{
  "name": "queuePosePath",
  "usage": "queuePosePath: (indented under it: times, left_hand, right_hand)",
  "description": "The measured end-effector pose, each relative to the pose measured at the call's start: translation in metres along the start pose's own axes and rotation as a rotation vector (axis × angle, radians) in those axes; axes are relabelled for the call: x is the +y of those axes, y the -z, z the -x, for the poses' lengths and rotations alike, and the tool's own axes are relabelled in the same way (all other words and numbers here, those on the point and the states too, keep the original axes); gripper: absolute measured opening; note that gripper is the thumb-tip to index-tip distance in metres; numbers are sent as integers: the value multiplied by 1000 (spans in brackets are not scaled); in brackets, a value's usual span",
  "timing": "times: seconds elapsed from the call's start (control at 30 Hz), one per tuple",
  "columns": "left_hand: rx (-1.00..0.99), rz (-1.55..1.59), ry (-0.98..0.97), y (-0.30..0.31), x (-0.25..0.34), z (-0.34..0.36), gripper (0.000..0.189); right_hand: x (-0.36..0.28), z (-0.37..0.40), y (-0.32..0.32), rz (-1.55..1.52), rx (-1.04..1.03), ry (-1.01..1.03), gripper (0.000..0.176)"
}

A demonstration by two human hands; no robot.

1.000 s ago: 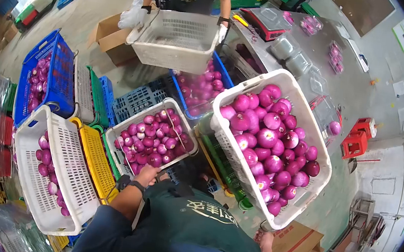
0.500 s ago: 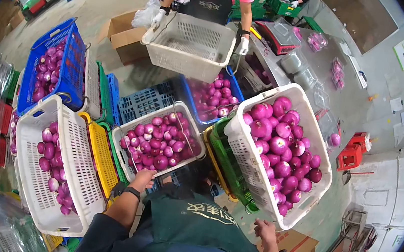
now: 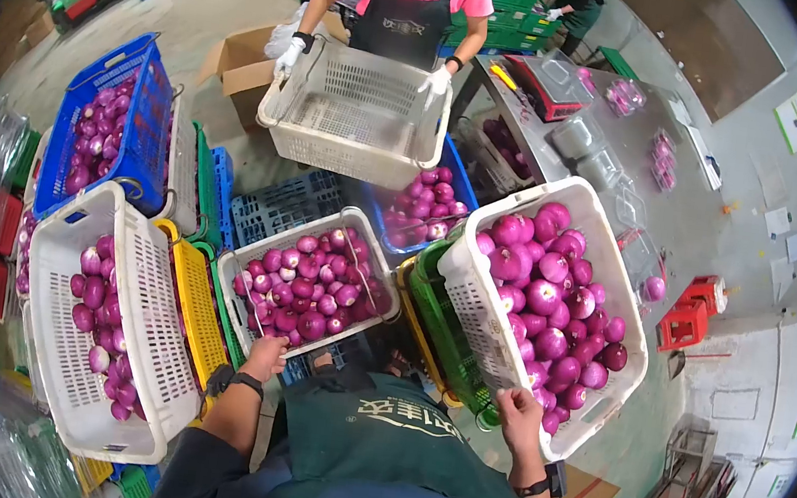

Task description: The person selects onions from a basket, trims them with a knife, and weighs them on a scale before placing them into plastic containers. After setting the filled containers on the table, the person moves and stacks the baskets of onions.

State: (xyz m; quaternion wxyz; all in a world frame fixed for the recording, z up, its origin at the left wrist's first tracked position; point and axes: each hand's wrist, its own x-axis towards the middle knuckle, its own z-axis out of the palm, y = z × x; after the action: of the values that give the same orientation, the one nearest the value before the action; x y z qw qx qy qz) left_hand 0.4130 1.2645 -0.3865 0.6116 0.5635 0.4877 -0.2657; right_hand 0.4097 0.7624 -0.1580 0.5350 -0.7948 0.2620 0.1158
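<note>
My left hand (image 3: pixel 264 359) is closed at the near rim of a low white crate (image 3: pixel 227 280) of red onions (image 3: pixel 307 283), fingers curled over the edge. A thin metal wire handle crosses this crate. My right hand (image 3: pixel 521 421) has its fingers drawn together against the near left corner of a taller white crate (image 3: pixel 629 382), also full of red onions (image 3: pixel 555 308). I cannot tell what its fingertips hold, if anything. That crate stands on a green crate (image 3: pixel 452 340).
At left stand a white crate (image 3: pixel 156 319) and a blue crate (image 3: pixel 149 134) of onions. Across from me, a person in a black apron (image 3: pixel 401 25) holds a white crate (image 3: pixel 356 149) over a blue onion crate (image 3: pixel 461 182). A metal table (image 3: pixel 621 137) bears clear plastic boxes.
My right hand has risen from below the right crate to its near corner. My left hand stays at the low crate's rim. The person opposite has shifted their crate slightly left and nearer.
</note>
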Motion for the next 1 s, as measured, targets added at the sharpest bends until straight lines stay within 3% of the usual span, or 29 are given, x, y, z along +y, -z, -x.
queuePosePath:
  times: [0.1, 0.23, 0.3, 0.33, 0.43, 0.47, 0.7, 1.0]
  left_hand:
    - [40, 29, 8, -6, -13, 10, 28]
    - [54, 54, 25, -25, -35, 21, 32]
    - [8, 71, 47, -33, -40, 27, 30]
    - [-23, 91, 52, -37, -39, 34, 31]
    - [4, 94, 38, -47, -40, 45, 30]
    - [24, 108, 26, -49, -40, 48, 27]
    - [86, 64, 26, -54, -39, 50, 28]
    - [27, -9, 32, -68, -37, 46, 26]
  right_hand:
    - [-28, -32, 1, 5, 87, 251, 20]
    - [-47, -65, 4, 59, 144, 303, 16]
    - [-36, -85, -2, 331, 313, 702, 22]
    - [-39, -85, -5, 400, 290, 650, 36]
    - [-14, -93, -25, 333, 294, 597, 40]
    - [-20, -85, -24, 442, 262, 519, 41]
    - [-30, -90, -25, 503, 233, 467, 36]
    - [-35, -87, -26, 577, 243, 468, 39]
